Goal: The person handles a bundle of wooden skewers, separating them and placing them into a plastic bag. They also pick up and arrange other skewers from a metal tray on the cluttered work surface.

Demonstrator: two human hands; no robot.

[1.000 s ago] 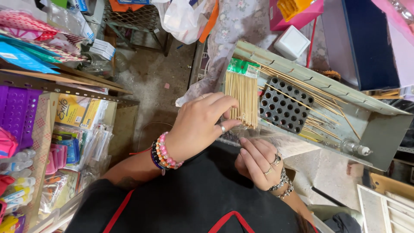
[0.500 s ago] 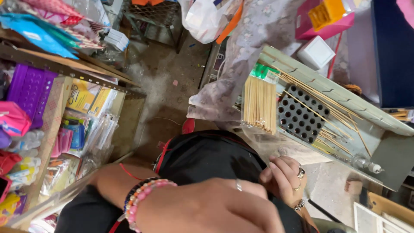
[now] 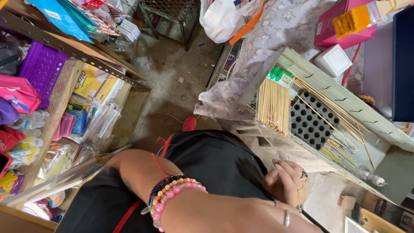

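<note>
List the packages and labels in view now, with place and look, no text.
Pink box: top right, rectangular.
Small white box: below it, square.
Skewer pack: clear bag, green label, in the grey tray.
Yellow packets: left shelf, flat.
White plastic bag: top centre.

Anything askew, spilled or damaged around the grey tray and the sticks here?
Yes: long thin wooden skewers lie scattered at angles across the black perforated block and the grey metal tray, unlike the bagged bundle of short wooden sticks. No visible damage.

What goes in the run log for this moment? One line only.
left hand: close to camera, beaded bracelets, grasp unclear | right hand: curled near lap, rings, contents unclear | tray: bundle of wooden sticks, black perforated block, loose skewers
</note>
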